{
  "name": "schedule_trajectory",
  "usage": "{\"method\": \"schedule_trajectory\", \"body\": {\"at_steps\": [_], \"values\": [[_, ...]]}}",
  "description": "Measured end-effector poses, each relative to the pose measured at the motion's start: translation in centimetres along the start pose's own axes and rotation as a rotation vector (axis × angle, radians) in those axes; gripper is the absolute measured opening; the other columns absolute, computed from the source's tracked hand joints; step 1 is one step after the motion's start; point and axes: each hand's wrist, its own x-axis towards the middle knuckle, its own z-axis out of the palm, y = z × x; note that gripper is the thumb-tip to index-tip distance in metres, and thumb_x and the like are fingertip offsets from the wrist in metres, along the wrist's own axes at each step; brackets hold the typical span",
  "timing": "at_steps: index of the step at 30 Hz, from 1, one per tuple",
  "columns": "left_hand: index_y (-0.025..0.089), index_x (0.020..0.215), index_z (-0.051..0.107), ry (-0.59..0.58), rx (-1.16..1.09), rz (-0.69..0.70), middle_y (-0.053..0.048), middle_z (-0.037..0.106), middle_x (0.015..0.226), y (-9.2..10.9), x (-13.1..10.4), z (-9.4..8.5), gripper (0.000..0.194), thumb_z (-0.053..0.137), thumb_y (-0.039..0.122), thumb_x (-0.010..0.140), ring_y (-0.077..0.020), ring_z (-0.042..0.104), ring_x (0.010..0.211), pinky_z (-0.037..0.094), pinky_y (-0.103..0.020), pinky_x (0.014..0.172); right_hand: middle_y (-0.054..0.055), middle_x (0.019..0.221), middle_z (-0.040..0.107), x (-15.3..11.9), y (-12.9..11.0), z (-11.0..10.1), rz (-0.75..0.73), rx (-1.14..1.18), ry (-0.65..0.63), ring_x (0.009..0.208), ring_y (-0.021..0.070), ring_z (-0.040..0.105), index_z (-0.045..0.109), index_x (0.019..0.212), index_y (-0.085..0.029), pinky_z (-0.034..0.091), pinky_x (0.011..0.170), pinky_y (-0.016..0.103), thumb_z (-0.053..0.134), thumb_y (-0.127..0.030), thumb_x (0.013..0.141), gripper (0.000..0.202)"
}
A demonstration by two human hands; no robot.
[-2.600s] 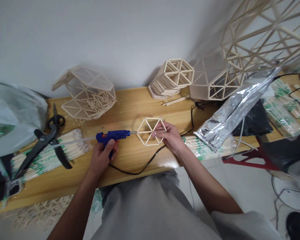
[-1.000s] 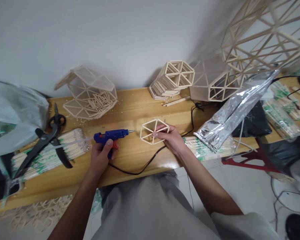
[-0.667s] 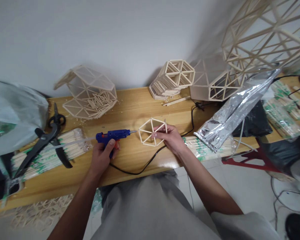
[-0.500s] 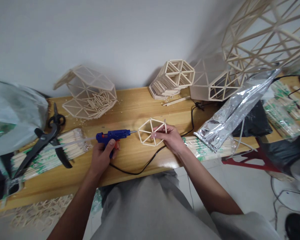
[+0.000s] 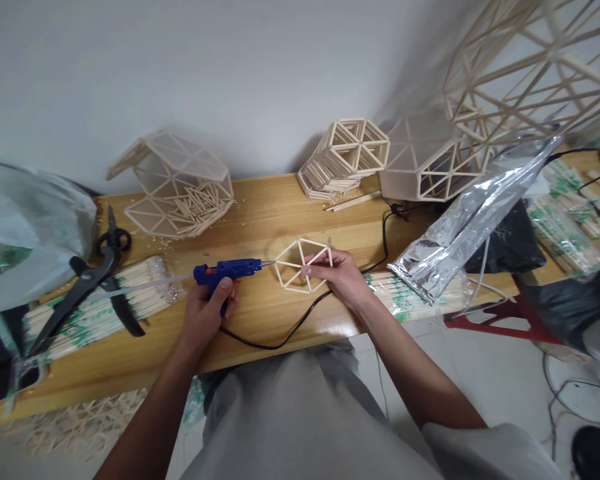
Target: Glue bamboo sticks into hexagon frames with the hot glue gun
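Observation:
My left hand [image 5: 211,309] is wrapped round the handle of a blue hot glue gun [image 5: 233,269], a pale glue stick [image 5: 177,277] sticking out of its back. The metal nozzle points right and meets, or nearly meets, the left corner of a hexagonal wooden stick frame [image 5: 289,267]; contact is too fine to tell. Between thumb and fingers, my right hand [image 5: 344,277] pinches that frame near its centre and right side. Spokes cross the hexagon, which is held above the wooden table [image 5: 265,220]. Some fingers of the right hand are hidden behind the frame.
A stack of hexagon frames [image 5: 345,157] stands against the wall, beside a stick-filled holder [image 5: 190,193]. Black pruning shears [image 5: 97,280] lie on bagged sticks [image 5: 130,293] at left. A silver foil bag [image 5: 460,220] is at right. A black cord [image 5: 280,343] crosses the table's front.
The hexagon frame has turned or shifted very slightly to the left in my right hand. The glue gun has moved a touch to the right, its nozzle still at the frame's left corner.

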Motion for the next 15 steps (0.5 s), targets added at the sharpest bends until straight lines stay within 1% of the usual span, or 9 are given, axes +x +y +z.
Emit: {"method": "schedule_trajectory", "body": {"at_steps": [3, 7, 12, 15], "values": [[0.02, 0.063, 0.057, -0.002, 0.007, 0.0, 0.002, 0.053, 0.052, -0.11, -0.02, -0.08, 0.059, 0.07, 0.073, 0.087, -0.0086, 0.045, 0.042, 0.033, -0.024, 0.044, 0.0, 0.076, 0.081, -0.02, -0.02, 0.0, 0.003, -0.007, 0.0, 0.072, 0.0183, 0.074, 0.087, 0.08, -0.026, 0.058, 0.079, 0.034, 0.103, -0.033, 0.057, 0.029], [0.02, 0.062, 0.057, 0.005, 0.006, 0.009, 0.001, 0.055, 0.055, 0.09, -0.09, 0.02, 0.059, 0.07, 0.073, 0.086, -0.0082, 0.044, 0.042, 0.033, -0.024, 0.043, 0.001, 0.076, 0.08, -0.01, -0.09, 0.04, -0.014, -0.037, 0.005, 0.072, 0.0191, 0.074, 0.086, 0.078, -0.025, 0.059, 0.079, 0.035, 0.103, -0.036, 0.057, 0.029], [0.019, 0.066, 0.063, 0.031, 0.005, 0.002, 0.001, 0.057, 0.056, 0.33, -0.11, 0.16, 0.06, 0.072, 0.076, 0.083, -0.0083, 0.044, 0.041, 0.032, -0.024, 0.041, 0.001, 0.076, 0.08, -0.03, -0.15, 0.08, -0.009, -0.057, 0.006, 0.073, 0.02, 0.074, 0.086, 0.078, -0.025, 0.059, 0.079, 0.037, 0.103, -0.037, 0.057, 0.03], [0.019, 0.067, 0.065, 0.032, 0.01, 0.014, 0.001, 0.057, 0.055, 0.33, -0.1, 0.13, 0.059, 0.072, 0.075, 0.083, -0.0088, 0.045, 0.041, 0.033, -0.024, 0.042, 0.001, 0.076, 0.081, -0.03, -0.12, 0.05, -0.003, -0.043, 0.004, 0.073, 0.0201, 0.075, 0.086, 0.078, -0.025, 0.06, 0.08, 0.036, 0.103, -0.037, 0.057, 0.03]]}}
